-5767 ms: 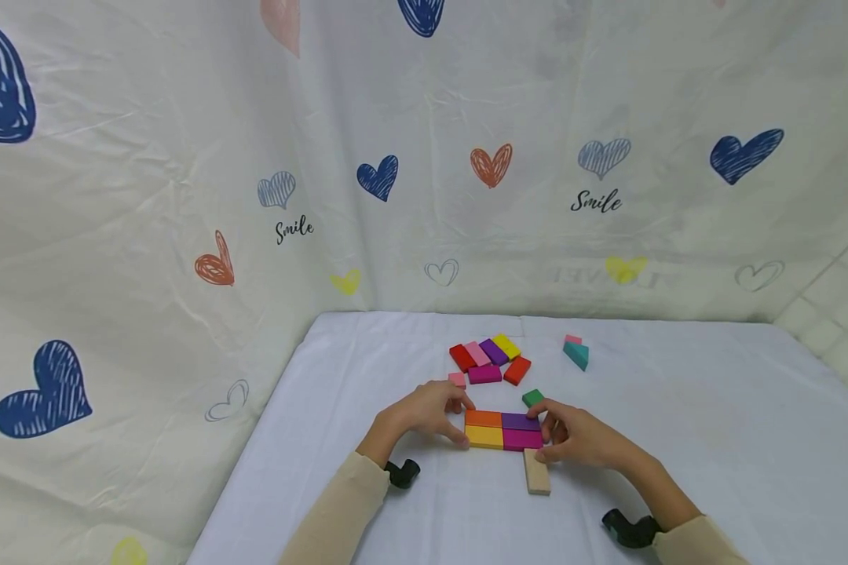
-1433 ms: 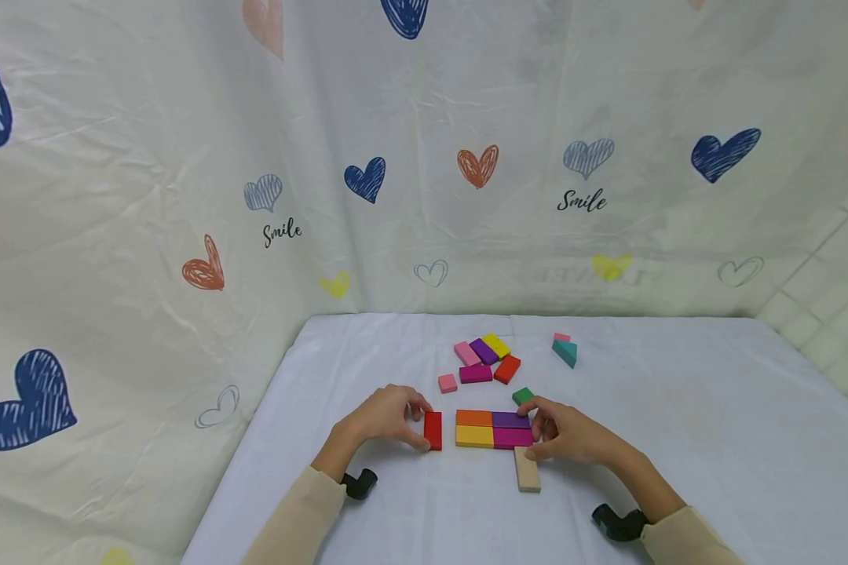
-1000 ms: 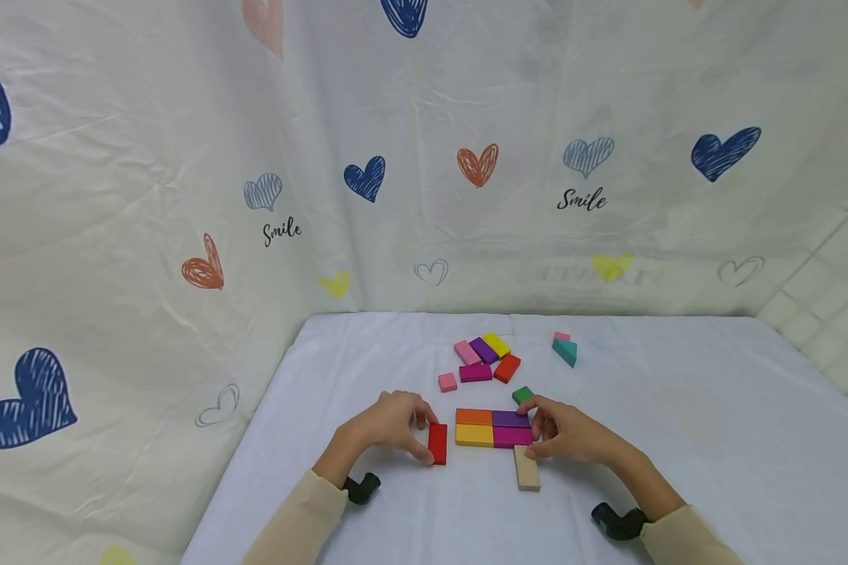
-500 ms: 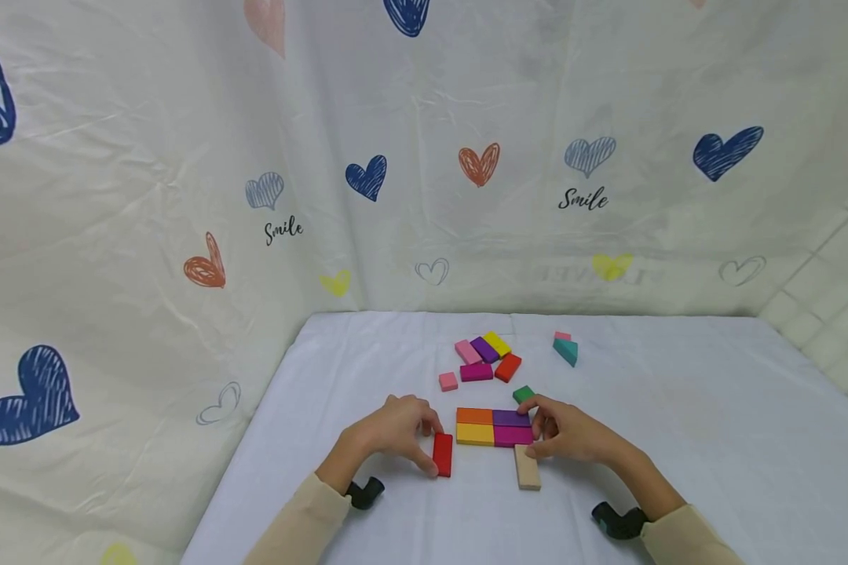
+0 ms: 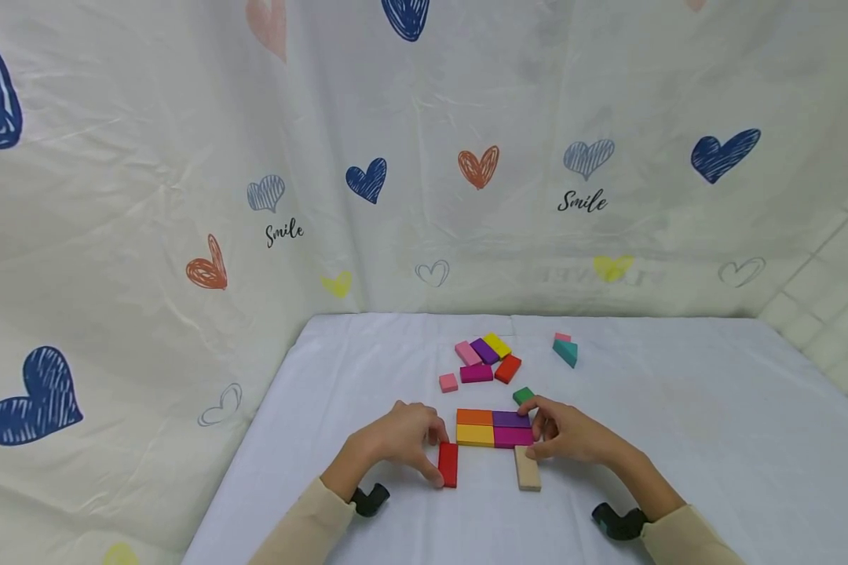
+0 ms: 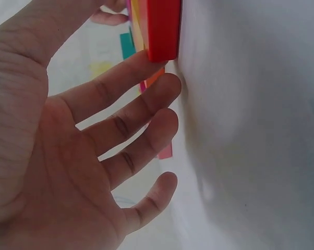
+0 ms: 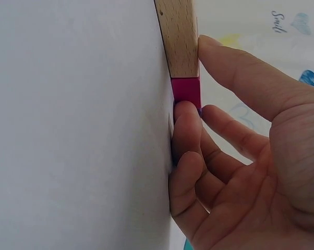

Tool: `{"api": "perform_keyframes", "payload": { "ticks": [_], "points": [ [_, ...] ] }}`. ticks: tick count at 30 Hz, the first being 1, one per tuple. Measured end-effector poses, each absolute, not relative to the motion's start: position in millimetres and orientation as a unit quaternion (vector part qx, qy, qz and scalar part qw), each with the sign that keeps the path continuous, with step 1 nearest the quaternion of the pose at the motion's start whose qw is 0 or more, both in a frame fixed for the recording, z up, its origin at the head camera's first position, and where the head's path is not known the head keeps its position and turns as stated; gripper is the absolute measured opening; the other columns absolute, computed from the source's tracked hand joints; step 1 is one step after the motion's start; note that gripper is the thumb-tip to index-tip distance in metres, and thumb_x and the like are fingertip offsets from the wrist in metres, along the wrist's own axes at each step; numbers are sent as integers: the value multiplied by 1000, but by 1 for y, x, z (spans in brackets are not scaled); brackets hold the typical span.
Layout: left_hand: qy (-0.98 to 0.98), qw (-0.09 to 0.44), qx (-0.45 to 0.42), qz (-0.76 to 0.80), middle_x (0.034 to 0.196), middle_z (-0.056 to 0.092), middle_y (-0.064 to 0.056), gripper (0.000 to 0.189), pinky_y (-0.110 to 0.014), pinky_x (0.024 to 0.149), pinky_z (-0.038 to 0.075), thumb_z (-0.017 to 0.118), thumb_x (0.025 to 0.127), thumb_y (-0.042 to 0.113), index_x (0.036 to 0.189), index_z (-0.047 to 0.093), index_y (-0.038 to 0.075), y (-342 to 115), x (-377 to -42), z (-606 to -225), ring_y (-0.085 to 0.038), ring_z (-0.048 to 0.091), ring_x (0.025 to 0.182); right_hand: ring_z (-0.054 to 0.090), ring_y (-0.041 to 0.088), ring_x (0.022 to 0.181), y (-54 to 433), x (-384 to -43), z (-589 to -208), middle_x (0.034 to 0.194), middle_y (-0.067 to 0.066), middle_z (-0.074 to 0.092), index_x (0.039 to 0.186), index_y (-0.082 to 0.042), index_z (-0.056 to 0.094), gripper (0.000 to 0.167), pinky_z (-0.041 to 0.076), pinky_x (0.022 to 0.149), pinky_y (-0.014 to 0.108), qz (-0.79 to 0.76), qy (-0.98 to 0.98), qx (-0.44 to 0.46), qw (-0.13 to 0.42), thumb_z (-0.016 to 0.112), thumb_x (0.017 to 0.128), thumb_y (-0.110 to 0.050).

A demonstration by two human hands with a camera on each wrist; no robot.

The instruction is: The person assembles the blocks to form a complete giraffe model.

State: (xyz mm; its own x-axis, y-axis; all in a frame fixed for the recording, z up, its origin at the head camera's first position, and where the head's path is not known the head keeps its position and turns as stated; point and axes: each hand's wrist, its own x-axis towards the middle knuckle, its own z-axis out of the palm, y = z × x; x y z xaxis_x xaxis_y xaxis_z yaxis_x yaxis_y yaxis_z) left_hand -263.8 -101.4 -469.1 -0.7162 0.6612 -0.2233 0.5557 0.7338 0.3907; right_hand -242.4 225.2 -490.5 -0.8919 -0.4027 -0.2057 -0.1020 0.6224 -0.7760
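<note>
My left hand pinches a red block by its two ends, index finger at the far end and thumb at the near one. The other fingers are spread and touch nothing in the left wrist view. The block lies at the near left corner of a flat rectangle of orange, purple, yellow and magenta blocks. My right hand rests at the rectangle's right end, index fingertip on the purple block. Its thumb touches the plain wooden block, which points toward me from the near right corner.
A green block lies just behind the rectangle. Farther back are pink, purple, yellow, red and magenta blocks and a small pink block. A teal triangle stands back right. A heart-printed cloth hangs behind the white table.
My left hand took the red block from the back group and brought it beside the rectangle. Over the last second it slid toward me and right. My right hand has stayed in place.
</note>
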Motion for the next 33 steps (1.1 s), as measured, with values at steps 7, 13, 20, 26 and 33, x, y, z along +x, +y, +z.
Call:
{"api": "perform_keyframes", "payload": {
  "ticks": [7,13,20,26,33],
  "points": [
    [915,166,343,133,87,59,16,44,-31,85,41,91,70,53,104,74,31,-98,-262,-471,-1,53,86,55,19,83,225,-242,-490,95,6,59,132,-12,53,63,47,63,23,-409,882,-142,185,86,82,-30],
    [921,162,329,134,91,62,15,47,-36,89,44,90,69,57,105,73,32,-101,-261,-468,-2,53,89,54,18,82,226,-243,-490,95,6,59,132,-11,52,63,46,63,23,-413,879,-148,187,86,82,-30],
    [919,170,308,179,88,63,14,40,-26,79,49,93,69,47,93,67,28,-108,-262,-463,-3,56,84,53,20,83,226,-242,-491,94,7,58,132,-10,52,64,45,62,23,-418,877,-148,188,87,82,-29],
    [905,195,319,201,87,64,12,38,-20,72,50,93,71,44,92,66,26,-105,-260,-464,-4,57,82,54,20,83,225,-241,-490,95,7,58,132,-11,53,64,46,62,23,-415,879,-144,186,87,82,-29],
    [906,200,319,194,86,64,12,37,-21,71,50,92,73,44,92,66,26,-101,-259,-465,-4,56,82,54,19,83,225,-240,-488,95,7,59,132,-11,53,63,47,63,23,-414,880,-143,183,86,82,-29]
  ]
}}
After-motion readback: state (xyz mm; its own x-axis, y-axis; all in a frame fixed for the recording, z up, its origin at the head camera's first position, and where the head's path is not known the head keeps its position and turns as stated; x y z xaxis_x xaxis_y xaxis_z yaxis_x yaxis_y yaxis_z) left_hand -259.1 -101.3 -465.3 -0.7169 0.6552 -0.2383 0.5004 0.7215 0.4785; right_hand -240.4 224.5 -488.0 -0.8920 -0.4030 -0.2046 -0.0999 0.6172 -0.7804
